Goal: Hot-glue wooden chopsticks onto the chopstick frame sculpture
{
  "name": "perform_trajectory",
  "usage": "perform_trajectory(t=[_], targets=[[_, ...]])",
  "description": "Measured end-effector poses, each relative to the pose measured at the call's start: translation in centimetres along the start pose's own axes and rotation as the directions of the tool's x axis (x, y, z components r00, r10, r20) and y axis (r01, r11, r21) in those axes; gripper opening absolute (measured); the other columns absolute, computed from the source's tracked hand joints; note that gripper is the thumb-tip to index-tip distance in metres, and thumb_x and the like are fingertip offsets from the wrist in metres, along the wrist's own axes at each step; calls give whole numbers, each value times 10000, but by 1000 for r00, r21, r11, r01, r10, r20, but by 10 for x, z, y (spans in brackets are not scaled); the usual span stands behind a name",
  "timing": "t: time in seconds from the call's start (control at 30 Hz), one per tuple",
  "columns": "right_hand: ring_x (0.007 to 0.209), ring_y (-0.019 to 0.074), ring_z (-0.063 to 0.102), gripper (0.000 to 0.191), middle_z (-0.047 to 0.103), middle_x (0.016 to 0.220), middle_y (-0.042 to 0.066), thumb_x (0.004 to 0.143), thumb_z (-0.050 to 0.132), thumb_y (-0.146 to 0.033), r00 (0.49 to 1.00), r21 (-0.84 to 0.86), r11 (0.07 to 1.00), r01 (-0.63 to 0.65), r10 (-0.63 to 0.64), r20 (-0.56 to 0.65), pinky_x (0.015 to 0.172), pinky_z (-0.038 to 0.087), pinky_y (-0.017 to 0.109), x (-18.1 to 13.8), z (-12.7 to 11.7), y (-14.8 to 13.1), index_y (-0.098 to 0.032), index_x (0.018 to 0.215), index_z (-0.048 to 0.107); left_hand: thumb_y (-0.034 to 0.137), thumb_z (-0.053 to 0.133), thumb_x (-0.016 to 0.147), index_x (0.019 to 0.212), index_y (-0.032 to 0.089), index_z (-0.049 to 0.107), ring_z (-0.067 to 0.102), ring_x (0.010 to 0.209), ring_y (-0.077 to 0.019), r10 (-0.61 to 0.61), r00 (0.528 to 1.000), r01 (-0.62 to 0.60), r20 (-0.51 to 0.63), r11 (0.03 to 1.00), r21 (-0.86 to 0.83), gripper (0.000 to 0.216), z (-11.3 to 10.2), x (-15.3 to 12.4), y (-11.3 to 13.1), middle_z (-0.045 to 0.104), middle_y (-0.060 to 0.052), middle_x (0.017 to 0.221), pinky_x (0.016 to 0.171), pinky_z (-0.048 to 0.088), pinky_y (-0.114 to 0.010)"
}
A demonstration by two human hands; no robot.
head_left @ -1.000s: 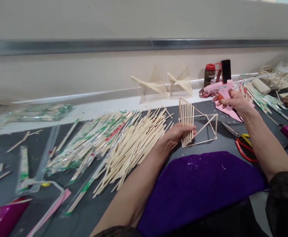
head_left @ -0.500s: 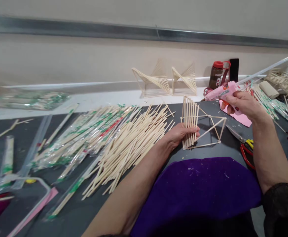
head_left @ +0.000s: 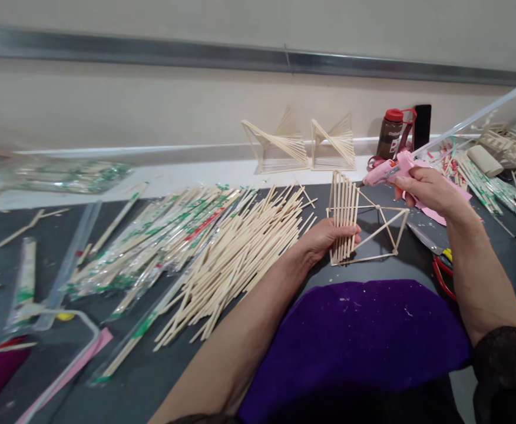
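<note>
My left hand (head_left: 328, 240) is closed around the left side of a chopstick frame (head_left: 386, 258), where several sticks run side by side. The frame rests upright on the dark table, its open triangular part reaching right. In my right hand (head_left: 430, 189) is a pink hot glue gun (head_left: 384, 172) with a long clear glue stick (head_left: 470, 121) out of its back. The gun's nozzle points left, close to the upper ends of the parallel sticks; whether it touches them I cannot tell. Loose chopsticks (head_left: 240, 253) lie heaped left of my left hand.
Two finished-looking twisted stick models (head_left: 280, 141) stand by the wall. Behind the gun are a red-capped bottle (head_left: 390, 132) and a phone (head_left: 422, 126). Scissors (head_left: 443, 274) lie beside my right forearm. Wrapped chopsticks (head_left: 152, 235) cover the left of the table (head_left: 121, 383).
My right hand has brought the glue gun left and slightly down, so its nozzle is now near the tops of the sticks. My left hand keeps its grip on the frame.
</note>
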State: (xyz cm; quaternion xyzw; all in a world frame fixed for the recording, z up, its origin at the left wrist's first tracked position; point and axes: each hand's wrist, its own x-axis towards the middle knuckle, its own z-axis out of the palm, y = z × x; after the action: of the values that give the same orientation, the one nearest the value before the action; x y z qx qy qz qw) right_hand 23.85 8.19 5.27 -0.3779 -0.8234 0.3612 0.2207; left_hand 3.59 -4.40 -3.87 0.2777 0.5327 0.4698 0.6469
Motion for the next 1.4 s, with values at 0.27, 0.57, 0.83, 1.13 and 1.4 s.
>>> perform_trajectory(t=[0.27, 0.57, 0.83, 1.13, 1.4], targets=[[430, 72, 471, 347, 526, 503, -10, 900, 597, -400, 1000, -54, 998, -18, 16, -27, 446, 337, 228, 1, 1, 2, -159, 649, 594, 205, 775, 706, 790, 89, 674, 610, 529, -140, 1, 1000, -1, 7, 1000, 0, 175, -2, 1, -1, 681, -76, 653, 499, 471, -254], [450, 79, 485, 353, 547, 528, -4, 889, 590, -398, 999, -77, 997, -4, 0, -52, 474, 363, 246, 0, 7, 0, -170, 621, 560, 220, 796, 693, 801, 97, 681, 597, 539, -136, 7, 1000, -7, 21, 1000, -6, 200, -5, 5, -4, 679, -67, 655, 503, 470, -259], [461, 76, 490, 339, 555, 551, -6, 888, 583, -372, 998, -62, 998, -20, 17, -55, 489, 372, 248, 1, 10, -1, -171, 619, 542, 207, 789, 708, 790, 103, 682, 607, 544, -129, 6, 1000, -6, 21, 1000, -14, 171, -4, 4, -3, 678, -55, 647, 512, 486, -244], [458, 76, 478, 345, 543, 539, -9, 892, 579, -375, 998, -65, 998, -26, 22, -65, 484, 354, 246, -1, 10, -5, -176, 614, 533, 196, 781, 710, 790, 92, 684, 595, 548, -135, 7, 1000, -7, 22, 1000, -3, 164, -2, 2, -1, 677, -65, 644, 514, 469, -251], [462, 84, 472, 347, 527, 520, -7, 890, 581, -388, 999, -75, 997, -6, 3, -49, 483, 346, 247, 0, 10, -1, -179, 616, 542, 215, 774, 712, 792, 103, 685, 599, 544, -138, 12, 1000, -12, 23, 1000, 7, 164, -4, 3, -2, 681, -64, 652, 510, 470, -254]])
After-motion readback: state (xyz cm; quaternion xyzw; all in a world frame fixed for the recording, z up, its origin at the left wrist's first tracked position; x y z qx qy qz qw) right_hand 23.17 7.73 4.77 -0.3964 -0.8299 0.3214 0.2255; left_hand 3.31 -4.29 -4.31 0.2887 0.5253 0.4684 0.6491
